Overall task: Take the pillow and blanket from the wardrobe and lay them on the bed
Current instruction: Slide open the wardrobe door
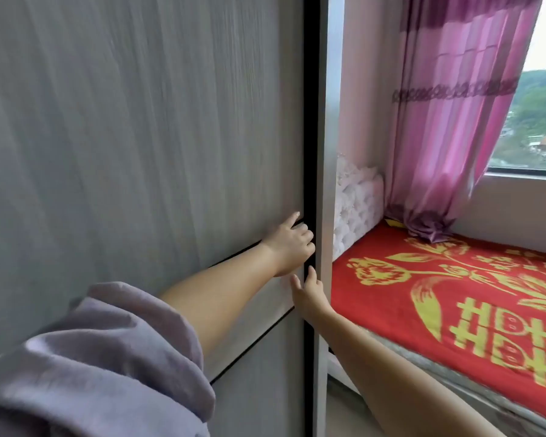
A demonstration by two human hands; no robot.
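Observation:
A tall grey wardrobe door (139,137) fills the left of the head view. A narrow dark gap runs down its right edge, beside the pale frame post (323,184). My left hand (289,244) hooks its fingers into that gap, gripping the door's edge at about mid height. Just below it, my right hand (308,290) rests with spread fingers on the same edge. The bed (454,298), covered with a red sheet bearing yellow flowers, lies to the right. Pillow and blanket are hidden.
A white tufted headboard (358,203) stands behind the frame post. Pink curtains (448,121) hang over the far end of the bed, by a window (536,121). A thin strip of floor (344,411) runs between wardrobe and bed.

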